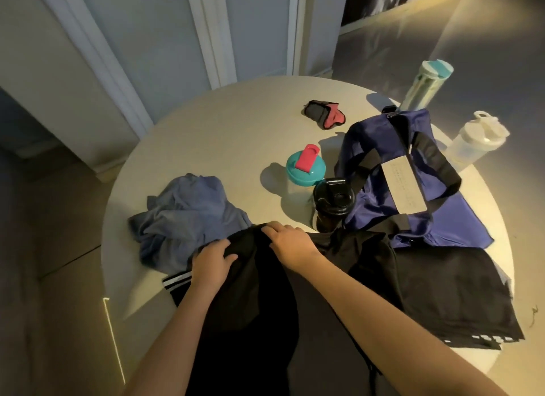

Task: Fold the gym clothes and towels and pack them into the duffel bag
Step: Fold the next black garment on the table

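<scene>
Right, from the head view, a count first. One round beige table (206,124) with one navy fabric duffel bag with black straps (371,206) lying on its right half, near the far edge.

Four bottles:
- a tall clear bottle with a teal lid (424,85) behind the bag
- a cloudy white shaker (474,141) to the bag's right
- a shaker with a teal lid and pink flip cap (305,167) left of the bag
- a dark bottle with a black lid (331,201) just beside the bag's near corner

One small red-and-grey fabric piece (324,115) sits alone towards the far side.

Clothes next. One crumpled blue-grey shirt (188,215) is heaped at the left. One black garment (256,277) is spread at the near edge. One flat black piece with white stripes along its hem (442,292) lies at the right, below the bag. A white-striped black trim (177,279) shows under the blue-grey shirt's edge; I cannot tell which piece it belongs to.

Two bare forearms reach in from below, and both hands are palm down on the black garment's far end. The left hand (213,258) lies flat with fingers slightly spread and lightly bent, pressing the cloth just beside the blue-grey shirt. The right hand (290,242) angles in across it, fingers almost straight and resting on the garment's top edge, touching but not wrapped round anything. Neither hand grips; both are loose and flat on the fabric. None of the clothes is in the bag.
</scene>
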The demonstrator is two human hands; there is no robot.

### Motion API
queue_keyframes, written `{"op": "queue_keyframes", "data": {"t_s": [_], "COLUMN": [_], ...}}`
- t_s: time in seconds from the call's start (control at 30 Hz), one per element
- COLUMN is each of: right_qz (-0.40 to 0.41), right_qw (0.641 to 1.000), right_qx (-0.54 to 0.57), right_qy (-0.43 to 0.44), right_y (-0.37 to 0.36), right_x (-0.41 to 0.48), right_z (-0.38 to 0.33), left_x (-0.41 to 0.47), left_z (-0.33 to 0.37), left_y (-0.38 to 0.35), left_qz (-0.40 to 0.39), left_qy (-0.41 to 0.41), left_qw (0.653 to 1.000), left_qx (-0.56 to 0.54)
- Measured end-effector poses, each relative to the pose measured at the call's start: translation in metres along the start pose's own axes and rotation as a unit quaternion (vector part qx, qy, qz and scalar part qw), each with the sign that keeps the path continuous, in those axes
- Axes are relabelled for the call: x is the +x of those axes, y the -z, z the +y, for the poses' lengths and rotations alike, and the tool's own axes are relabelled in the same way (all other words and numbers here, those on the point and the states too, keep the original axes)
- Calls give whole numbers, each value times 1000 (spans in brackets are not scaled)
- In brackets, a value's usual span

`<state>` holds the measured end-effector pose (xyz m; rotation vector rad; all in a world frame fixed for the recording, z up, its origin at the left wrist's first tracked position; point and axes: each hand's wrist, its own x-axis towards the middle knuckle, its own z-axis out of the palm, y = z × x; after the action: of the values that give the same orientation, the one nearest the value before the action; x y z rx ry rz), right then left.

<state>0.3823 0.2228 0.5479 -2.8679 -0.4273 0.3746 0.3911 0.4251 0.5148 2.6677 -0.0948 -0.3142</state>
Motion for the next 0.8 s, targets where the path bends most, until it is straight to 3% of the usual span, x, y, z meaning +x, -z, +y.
{"op": "queue_keyframes", "data": {"t_s": [0.13,0.23,0.47,0.67,0.8], "right_qz": [-52,-69,2,-13,-5], "right_qw": [995,994,996,995,998], "right_qx": [71,50,82,95,55], "right_qy": [57,63,-30,-21,14], "right_y": [0,4,6,0,-4], "right_x": [32,43,54,54,55], "right_z": [-17,-25,-26,-33,-47], "left_x": [-1,-1,-9,-27,-35], "left_z": [0,1,-44,-82,-86], "left_y": [11,21,50,72,86], "left_qz": [-5,-33,-115,-73,-33], "left_qy": [-65,-73,56,160,187], "left_qw": [998,997,991,978,979], "left_qx": [-26,-21,-40,-113,-67]}}
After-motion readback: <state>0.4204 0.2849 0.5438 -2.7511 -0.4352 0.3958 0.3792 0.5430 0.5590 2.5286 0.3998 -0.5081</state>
